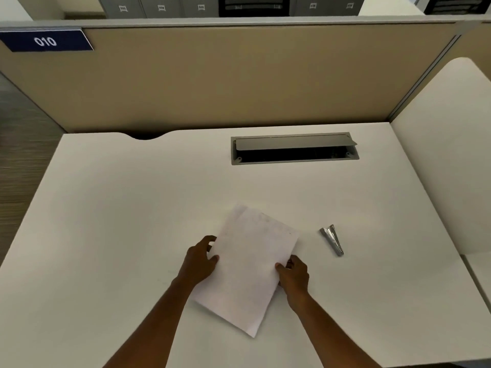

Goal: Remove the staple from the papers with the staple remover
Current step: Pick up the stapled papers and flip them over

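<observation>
A white sheaf of papers (pixel 248 266) lies tilted near the front middle of the white desk (pixel 132 208). My left hand (pixel 200 257) grips its left edge, thumb on top and fingers curled at the edge. Along the right edge my right hand (pixel 293 274) pinches the papers, thumb on top. The metal staple remover (pixel 332 239) lies on the desk to the right of the papers, apart from both hands. No staple is discernible on the papers.
A grey cable hatch (pixel 294 149) with its lid raised is set into the desk farther back. A beige partition (pixel 225 75) bearing a blue "010" sign (pixel 46 41) closes the far side. Another white surface (pixel 451 155) adjoins at the right.
</observation>
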The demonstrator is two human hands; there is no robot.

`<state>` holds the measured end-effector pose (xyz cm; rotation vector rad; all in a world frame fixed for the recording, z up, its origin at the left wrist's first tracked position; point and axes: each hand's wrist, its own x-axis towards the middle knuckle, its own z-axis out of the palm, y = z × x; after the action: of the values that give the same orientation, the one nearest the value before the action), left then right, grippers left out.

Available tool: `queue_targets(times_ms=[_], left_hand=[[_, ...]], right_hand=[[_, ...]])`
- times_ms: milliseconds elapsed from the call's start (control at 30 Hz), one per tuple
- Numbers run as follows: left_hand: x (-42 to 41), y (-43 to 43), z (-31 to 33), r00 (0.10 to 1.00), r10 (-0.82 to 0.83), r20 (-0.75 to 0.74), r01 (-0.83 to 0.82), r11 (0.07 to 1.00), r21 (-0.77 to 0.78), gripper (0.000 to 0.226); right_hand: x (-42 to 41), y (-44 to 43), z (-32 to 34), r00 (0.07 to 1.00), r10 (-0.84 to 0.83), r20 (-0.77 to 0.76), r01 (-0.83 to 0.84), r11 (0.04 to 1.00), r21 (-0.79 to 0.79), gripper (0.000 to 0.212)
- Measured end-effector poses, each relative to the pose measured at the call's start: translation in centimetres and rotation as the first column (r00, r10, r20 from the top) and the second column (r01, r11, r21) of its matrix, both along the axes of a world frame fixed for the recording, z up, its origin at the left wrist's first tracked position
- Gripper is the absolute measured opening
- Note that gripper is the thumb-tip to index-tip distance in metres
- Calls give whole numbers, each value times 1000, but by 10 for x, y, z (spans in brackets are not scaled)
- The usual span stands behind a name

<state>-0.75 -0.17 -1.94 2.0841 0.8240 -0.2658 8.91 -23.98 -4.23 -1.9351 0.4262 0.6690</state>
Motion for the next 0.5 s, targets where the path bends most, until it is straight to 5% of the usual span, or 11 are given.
queue_targets(times_ms=[400, 500], left_hand=[[2, -10, -36, 999, 33, -13, -30, 984, 173, 41], [5, -14, -43, 1000, -1, -27, 11, 936, 353, 49]], right_hand=[[10, -1, -36, 950, 311, 27, -282, 892, -354, 30], [14, -6, -38, 922, 386, -3, -353, 839, -414, 41]])
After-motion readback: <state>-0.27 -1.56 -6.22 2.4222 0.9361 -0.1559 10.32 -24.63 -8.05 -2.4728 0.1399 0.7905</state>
